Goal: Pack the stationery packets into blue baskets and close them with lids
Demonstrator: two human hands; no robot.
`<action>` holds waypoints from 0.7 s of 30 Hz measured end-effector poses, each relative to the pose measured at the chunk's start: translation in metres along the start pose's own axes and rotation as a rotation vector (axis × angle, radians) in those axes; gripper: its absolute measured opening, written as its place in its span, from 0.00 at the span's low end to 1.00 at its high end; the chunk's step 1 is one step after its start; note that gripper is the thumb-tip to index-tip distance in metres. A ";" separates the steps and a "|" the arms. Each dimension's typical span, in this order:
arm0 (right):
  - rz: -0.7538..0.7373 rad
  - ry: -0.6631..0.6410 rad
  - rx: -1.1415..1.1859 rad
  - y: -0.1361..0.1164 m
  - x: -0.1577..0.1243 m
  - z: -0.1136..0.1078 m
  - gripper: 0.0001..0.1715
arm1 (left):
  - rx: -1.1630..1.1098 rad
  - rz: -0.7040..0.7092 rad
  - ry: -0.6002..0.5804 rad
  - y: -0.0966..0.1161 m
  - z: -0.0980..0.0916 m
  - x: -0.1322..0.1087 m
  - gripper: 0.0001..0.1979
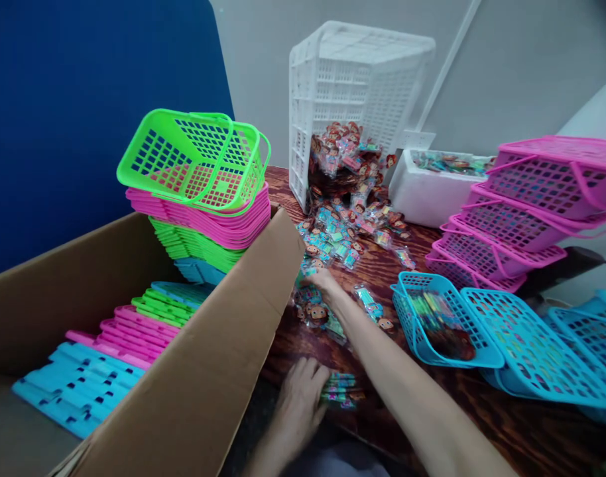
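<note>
My left hand (302,389) is low at the table's near edge, its fingers curled against a small stack of flat, colourful plastic packets (341,389). Farther forward my right hand (323,282) reaches over the loose packets, fingers bent down and pinched on a teal packet (307,273); the fingertips are partly hidden. Near its wrist lie more clear packets with cartoon doll heads (317,314). Another packet (368,302) rests to the right of my right forearm. A larger heap of such packets (340,228) spreads out beyond the hand.
A white crate (303,119) lies tipped, spilling packets. The cardboard box (203,358) at left holds stacked green and pink baskets (198,212) and flat lids (84,377). At right are a filled blue basket (407,338), stacked pink baskets (502,245) and a white foam box (417,195).
</note>
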State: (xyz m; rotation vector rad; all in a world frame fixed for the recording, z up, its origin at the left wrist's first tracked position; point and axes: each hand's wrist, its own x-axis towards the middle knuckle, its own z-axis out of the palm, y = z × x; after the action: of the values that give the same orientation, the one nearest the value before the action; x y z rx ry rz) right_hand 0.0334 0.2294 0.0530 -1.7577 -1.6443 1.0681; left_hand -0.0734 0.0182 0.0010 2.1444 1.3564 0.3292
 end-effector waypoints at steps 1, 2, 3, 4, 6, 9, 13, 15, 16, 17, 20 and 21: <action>-0.028 -0.036 0.023 0.003 -0.006 -0.011 0.08 | 0.000 0.005 0.001 -0.001 0.001 0.000 0.20; -0.064 -0.071 -0.019 0.006 -0.014 -0.021 0.09 | 0.001 0.010 0.006 -0.002 0.002 0.000 0.20; -0.093 -0.096 -0.097 0.011 -0.024 -0.030 0.10 | 0.001 0.017 0.016 -0.002 0.004 0.000 0.21; -0.115 -0.117 -0.156 0.016 -0.035 -0.037 0.13 | 0.002 0.026 0.026 -0.003 0.005 0.000 0.22; -0.137 -0.154 -0.280 0.028 -0.060 -0.044 0.21 | 0.013 0.041 0.045 -0.003 0.006 0.000 0.24; -0.132 -0.248 -0.434 0.048 -0.097 -0.041 0.30 | 0.057 0.065 0.043 -0.001 0.002 -0.001 0.20; -0.119 -0.383 -0.551 0.068 -0.127 -0.040 0.24 | 0.114 0.111 0.053 0.003 -0.003 -0.003 0.17; -0.146 -0.410 -0.631 0.072 -0.135 -0.046 0.17 | 0.126 0.128 0.098 0.004 -0.003 -0.005 0.20; -0.171 -0.408 -0.664 0.073 -0.138 -0.049 0.15 | 0.136 0.142 0.141 0.005 -0.001 -0.005 0.20; -0.199 -0.398 -0.682 0.073 -0.141 -0.050 0.14 | 0.152 0.162 0.197 0.005 0.000 -0.006 0.20; -0.280 -0.336 -0.614 0.071 -0.155 -0.045 0.16 | 0.229 0.241 0.346 0.007 0.003 -0.006 0.16; -0.291 -0.318 -0.587 0.071 -0.160 -0.041 0.18 | 0.255 0.259 0.366 0.007 0.004 -0.005 0.14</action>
State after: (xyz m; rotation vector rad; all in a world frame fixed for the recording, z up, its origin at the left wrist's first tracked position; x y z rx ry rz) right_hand 0.1146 0.0692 0.0521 -1.6498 -2.5208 0.8051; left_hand -0.0688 0.0108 0.0023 2.5746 1.3711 0.7141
